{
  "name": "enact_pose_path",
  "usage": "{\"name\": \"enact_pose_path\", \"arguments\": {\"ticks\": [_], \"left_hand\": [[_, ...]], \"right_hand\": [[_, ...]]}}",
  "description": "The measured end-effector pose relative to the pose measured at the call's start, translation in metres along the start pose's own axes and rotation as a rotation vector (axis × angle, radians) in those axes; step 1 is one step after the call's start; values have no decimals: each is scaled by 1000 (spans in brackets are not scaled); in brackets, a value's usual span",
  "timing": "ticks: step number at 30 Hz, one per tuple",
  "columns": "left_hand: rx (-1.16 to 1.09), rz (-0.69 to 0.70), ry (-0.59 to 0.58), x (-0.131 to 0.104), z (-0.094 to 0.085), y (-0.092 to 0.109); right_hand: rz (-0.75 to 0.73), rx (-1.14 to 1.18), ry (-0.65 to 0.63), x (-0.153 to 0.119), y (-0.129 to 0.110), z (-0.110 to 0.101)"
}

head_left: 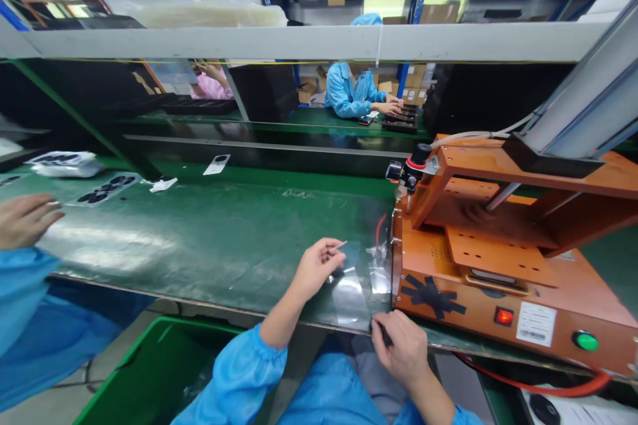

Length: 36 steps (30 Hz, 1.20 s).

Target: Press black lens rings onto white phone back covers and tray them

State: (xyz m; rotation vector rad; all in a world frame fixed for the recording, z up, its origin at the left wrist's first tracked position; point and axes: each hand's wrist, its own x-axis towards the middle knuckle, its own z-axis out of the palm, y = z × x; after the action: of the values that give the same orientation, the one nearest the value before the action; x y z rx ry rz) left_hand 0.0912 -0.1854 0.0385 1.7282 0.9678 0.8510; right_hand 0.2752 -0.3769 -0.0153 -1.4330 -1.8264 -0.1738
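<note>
The green plastic bin (134,362) below the workbench (224,229) holds some clear material (199,382) (too dim to name). A barcode label (535,324) on the orange pneumatic press (478,242) bears print too small to read. The left hand (319,267) pinches a thin pale piece (341,245) above clear film (351,295) on the workbench; the right hand (401,345) curls at its edge, grip unclear.

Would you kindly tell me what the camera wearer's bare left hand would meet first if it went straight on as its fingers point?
The left hand would probably meet the thin red tube beside the orange metal machine, or the machine itself if it passes above; its height is hard to judge.
</note>
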Motion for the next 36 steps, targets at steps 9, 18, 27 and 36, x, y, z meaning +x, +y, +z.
{"name": "enact_pose_path", "arguments": {"ticks": [9, 18, 27, 36], "left_hand": [[-174, -97, -145, -84, 2, 7], [-363, -252, -103, -151, -13, 52], [-373, -344, -39, -124, 6, 28], [-285, -265, 57, -131, 7, 22]], "right_hand": [[211, 196, 111, 37, -40, -2], [850, 1222, -213, 43, -88, -26], [677, 766, -127, 42, -65, -7], [438, 510, -122, 38, -65, -12]]}}
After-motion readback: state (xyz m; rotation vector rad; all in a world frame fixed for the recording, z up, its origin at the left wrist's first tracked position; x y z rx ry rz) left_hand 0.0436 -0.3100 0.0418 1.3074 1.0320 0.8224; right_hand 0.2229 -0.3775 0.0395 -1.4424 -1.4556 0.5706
